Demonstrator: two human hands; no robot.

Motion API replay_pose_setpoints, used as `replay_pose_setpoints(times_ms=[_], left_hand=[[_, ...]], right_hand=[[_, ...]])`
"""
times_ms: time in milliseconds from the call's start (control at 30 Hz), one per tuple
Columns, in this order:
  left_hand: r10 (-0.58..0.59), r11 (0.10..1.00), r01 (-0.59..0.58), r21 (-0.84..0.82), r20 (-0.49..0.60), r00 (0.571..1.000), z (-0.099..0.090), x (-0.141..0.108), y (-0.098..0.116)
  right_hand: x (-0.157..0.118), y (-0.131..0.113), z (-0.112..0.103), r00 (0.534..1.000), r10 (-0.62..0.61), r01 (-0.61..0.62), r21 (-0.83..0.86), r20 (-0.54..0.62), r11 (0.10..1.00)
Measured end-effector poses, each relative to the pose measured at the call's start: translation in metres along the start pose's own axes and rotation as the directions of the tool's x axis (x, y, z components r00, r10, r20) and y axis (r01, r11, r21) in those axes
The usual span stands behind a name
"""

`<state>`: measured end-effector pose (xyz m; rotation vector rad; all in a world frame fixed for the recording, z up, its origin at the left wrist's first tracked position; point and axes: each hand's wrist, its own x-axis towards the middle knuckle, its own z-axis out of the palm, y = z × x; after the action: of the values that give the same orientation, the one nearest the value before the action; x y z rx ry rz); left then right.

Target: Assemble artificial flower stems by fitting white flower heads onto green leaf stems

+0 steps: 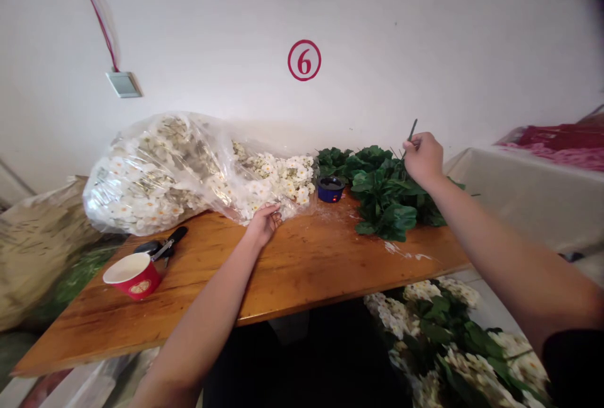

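Observation:
My right hand pinches a green artificial stem upright above a pile of green artificial leaves. My left hand is at the mouth of a clear plastic bag, its fingers partly curled and apart beside the white artificial flowers spilling out there. Whether its fingertips touch the plastic or a petal is hard to make out. Between flowers and leaves stands a small dark blue round pot with a red light on its front.
A red and white paper cup stands at the left of the wooden table, with a black-handled tool behind it. White flowers with leaves lie below the table's right edge. A pale bin is at the right.

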<state>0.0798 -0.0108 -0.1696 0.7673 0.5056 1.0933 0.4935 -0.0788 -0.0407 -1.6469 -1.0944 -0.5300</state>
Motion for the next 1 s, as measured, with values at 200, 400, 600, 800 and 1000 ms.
replay_pose_setpoints(times_ms=[200, 400, 600, 800, 1000], left_hand=[[-0.023, 0.999, 0.023, 0.023, -0.002, 1.0, 0.0, -0.001, 0.001], [-0.013, 1.0, 0.013, 0.025, -0.005, 1.0, 0.002, -0.001, 0.002], [-0.007, 0.999, 0.007, 0.044, 0.005, 1.0, 0.0, -0.002, 0.002], [0.003, 0.999, -0.002, 0.047, -0.015, 1.0, -0.002, 0.001, 0.0], [0.061, 0.998, -0.06, 0.029, -0.015, 0.998, -0.002, 0.002, 0.0]], right_hand=[[-0.005, 0.003, 0.004, 1.0, 0.019, -0.019, -0.01, -0.01, 1.0], [-0.015, 0.014, 0.011, 0.989, 0.06, -0.05, -0.078, 0.134, 0.996], [-0.012, 0.011, 0.004, 0.986, 0.031, -0.027, -0.027, 0.167, 0.999], [0.001, -0.014, -0.022, 0.995, -0.081, 0.082, -0.013, 0.066, 0.997], [0.005, -0.03, -0.04, 0.992, -0.121, 0.121, -0.003, 0.026, 0.993]])
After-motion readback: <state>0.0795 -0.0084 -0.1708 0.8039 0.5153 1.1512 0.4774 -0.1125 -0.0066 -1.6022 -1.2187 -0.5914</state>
